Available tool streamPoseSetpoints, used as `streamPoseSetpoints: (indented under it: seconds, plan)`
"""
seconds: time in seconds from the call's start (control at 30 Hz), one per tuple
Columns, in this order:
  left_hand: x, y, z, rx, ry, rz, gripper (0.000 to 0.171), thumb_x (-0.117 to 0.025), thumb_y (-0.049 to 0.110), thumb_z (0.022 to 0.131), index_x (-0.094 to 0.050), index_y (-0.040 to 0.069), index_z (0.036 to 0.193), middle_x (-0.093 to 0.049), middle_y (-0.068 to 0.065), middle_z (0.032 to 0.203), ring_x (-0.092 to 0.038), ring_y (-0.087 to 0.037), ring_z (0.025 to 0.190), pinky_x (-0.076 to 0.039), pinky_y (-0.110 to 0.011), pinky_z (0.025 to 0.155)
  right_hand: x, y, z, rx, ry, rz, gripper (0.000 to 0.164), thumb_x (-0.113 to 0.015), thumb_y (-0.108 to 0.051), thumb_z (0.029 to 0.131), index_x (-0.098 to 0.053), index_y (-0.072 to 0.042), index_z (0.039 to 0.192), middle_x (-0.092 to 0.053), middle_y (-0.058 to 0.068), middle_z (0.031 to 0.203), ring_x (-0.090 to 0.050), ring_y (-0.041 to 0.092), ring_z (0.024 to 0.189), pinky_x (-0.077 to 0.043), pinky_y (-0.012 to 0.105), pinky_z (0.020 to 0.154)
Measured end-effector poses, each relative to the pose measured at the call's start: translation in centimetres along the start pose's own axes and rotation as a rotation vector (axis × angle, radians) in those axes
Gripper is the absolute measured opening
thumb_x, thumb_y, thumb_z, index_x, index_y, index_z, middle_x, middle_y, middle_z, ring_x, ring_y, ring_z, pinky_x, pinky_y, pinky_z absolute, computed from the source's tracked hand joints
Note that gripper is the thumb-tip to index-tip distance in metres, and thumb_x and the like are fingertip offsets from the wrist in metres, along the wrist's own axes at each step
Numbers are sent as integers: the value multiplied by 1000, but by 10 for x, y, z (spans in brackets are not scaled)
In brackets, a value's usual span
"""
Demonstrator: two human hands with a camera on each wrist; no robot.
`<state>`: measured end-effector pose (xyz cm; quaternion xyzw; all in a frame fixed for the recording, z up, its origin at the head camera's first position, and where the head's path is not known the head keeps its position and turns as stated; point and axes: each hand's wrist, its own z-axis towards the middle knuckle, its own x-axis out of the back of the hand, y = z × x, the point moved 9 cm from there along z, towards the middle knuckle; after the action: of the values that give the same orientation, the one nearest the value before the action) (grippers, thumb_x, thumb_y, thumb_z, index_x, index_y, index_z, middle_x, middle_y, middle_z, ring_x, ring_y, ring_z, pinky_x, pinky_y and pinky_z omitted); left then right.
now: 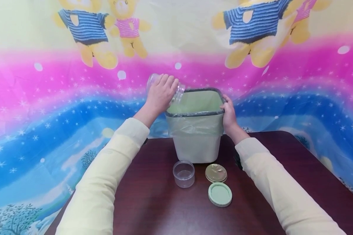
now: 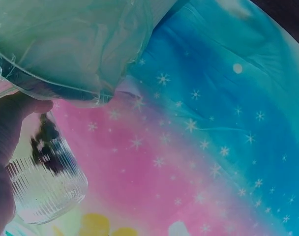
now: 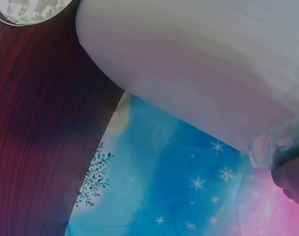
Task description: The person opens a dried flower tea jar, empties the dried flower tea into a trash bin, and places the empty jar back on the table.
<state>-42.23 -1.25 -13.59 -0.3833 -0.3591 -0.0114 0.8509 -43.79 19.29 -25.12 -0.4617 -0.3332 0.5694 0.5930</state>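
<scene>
My left hand point(image 1: 162, 92) grips a clear ribbed jar point(image 1: 153, 80) from above, tipped sideways with its mouth over the left rim of a pale trash bin point(image 1: 197, 147). A dark clump point(image 2: 48, 147) shows through the jar's wall in the left wrist view. Around the bin's rim runs a dark band over a see-through liner bag point(image 1: 194, 124). At the bin's right side, my right hand point(image 1: 230, 115) holds the rim, thumb at the top edge. The bin stands upright at the back of the table.
In front of the bin, a clear round tub point(image 1: 183, 176) stands on the dark wooden table point(image 1: 153, 202). Beside it lie a gold-coloured disc lid point(image 1: 216, 173) and a light green round lid point(image 1: 220, 194). A printed cloth backdrop point(image 1: 270, 98) hangs close behind.
</scene>
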Motion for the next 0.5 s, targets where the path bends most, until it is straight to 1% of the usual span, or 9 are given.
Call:
streamPoseSetpoints:
  seconds: [0.1, 0.3, 0.5]
  plan:
    - [2, 1, 1, -16, 19, 9, 76, -76, 19, 74, -38, 1, 138, -45, -16, 128, -38, -31, 120, -26, -39, 111, 0, 0, 0, -3, 1, -2, 64, -27, -10, 89, -20, -10, 153, -24, 9, 154, -32, 26, 127, -29, 36, 99]
    - [3, 4, 3, -47, 60, 15, 68, -74, 15, 79, -41, 1, 137, -47, -15, 127, -40, -31, 119, -25, -39, 111, 0, -2, 0, 1, 0, -6, 65, -27, -9, 89, -19, -7, 153, -20, 8, 157, -28, 25, 132, -27, 37, 102]
    - [3, 8, 4, -88, 72, 50, 70, -77, 17, 78, -42, 3, 138, -46, -14, 129, -40, -31, 120, -24, -40, 111, 0, -2, 1, 2, 4, -16, 65, -27, -9, 88, -20, -5, 153, -18, 8, 158, -26, 24, 133, -25, 37, 103]
